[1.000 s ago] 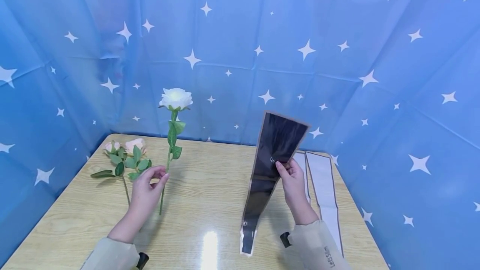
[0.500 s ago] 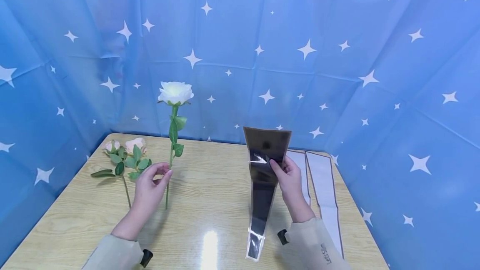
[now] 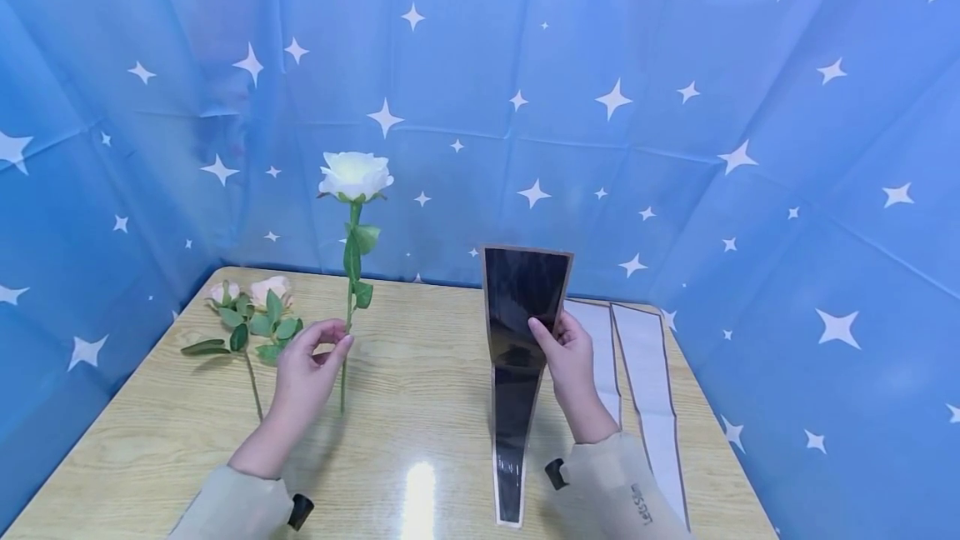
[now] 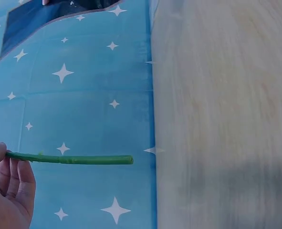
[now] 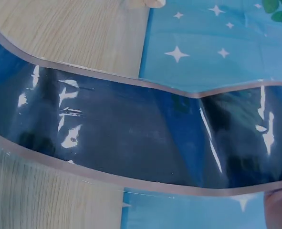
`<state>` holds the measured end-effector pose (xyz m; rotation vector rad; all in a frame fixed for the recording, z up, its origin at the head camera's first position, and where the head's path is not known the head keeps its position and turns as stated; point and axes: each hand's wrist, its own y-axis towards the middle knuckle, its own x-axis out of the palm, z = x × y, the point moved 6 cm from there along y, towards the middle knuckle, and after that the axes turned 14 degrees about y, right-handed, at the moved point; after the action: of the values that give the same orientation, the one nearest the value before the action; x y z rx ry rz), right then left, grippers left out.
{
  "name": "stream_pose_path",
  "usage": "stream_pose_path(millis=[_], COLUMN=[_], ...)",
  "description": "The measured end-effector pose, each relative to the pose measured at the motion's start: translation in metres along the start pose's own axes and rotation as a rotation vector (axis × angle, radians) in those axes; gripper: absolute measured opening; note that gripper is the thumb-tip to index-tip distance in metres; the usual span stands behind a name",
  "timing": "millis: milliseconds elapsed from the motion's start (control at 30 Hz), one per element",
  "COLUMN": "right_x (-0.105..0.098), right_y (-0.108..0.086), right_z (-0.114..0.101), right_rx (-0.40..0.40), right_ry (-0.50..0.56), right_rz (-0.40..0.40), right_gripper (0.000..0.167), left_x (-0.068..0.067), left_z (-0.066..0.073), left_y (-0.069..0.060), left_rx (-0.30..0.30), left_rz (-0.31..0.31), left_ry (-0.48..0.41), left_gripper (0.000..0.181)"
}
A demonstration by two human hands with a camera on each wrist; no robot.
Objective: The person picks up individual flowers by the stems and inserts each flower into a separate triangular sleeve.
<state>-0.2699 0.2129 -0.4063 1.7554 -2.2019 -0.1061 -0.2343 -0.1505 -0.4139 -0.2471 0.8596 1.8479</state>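
Observation:
My left hand [image 3: 306,373] pinches the green stem [image 3: 349,307] of a white rose [image 3: 356,176], held upright above the table. In the left wrist view the cut end of the stem [image 4: 98,160] sticks out past the fingers of that hand [image 4: 9,191]. With thumb and fingers, my right hand [image 3: 573,373] grips the edge of a long black sleeve [image 3: 525,282] with a light brown border, wide at the top and narrow at the bottom. Across the right wrist view the sleeve [image 5: 126,129] stretches, glossy and bent, with part of the hand [image 5: 280,210] at its lower edge.
Two pale pink roses [image 3: 270,290] with green leaves lie at the table's back left. White tapered sleeves [image 3: 648,365] with dark edges lie at the right, partly behind my right hand. A blue curtain [image 3: 465,48] with white stars surrounds the wooden table [image 3: 420,373].
The white rose has risen slightly and moved right with my left hand. The black sleeve has swung from a slant to nearly upright and shifted left with my right hand.

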Motion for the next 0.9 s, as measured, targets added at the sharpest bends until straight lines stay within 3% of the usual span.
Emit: stream_pose_path(millis=[200, 400, 600, 900], right_x=[0.005, 0.017, 0.020, 0.024], right_y=[-0.004, -0.017, -0.020, -0.025], right_z=[-0.001, -0.019, -0.018, -0.012], right_rx=[0.002, 0.005, -0.021, 0.051], right_ry=[-0.011, -0.041, -0.038, -0.009], right_rz=[0.034, 0.016, 0.002, -0.017], right_gripper=[0.021, 0.022, 0.021, 0.022], left_x=[-0.002, -0.004, -0.004, -0.005], left_z=[0.010, 0.022, 0.034, 0.046], left_y=[0.004, 0.008, 0.013, 0.020], left_rx=[0.004, -0.004, 0.013, 0.042], left_rz=[0.006, -0.002, -0.003, 0.014], left_ry=[-0.027, -0.041, -0.103, -0.127], left_gripper=[0.019, 0.018, 0.018, 0.018])
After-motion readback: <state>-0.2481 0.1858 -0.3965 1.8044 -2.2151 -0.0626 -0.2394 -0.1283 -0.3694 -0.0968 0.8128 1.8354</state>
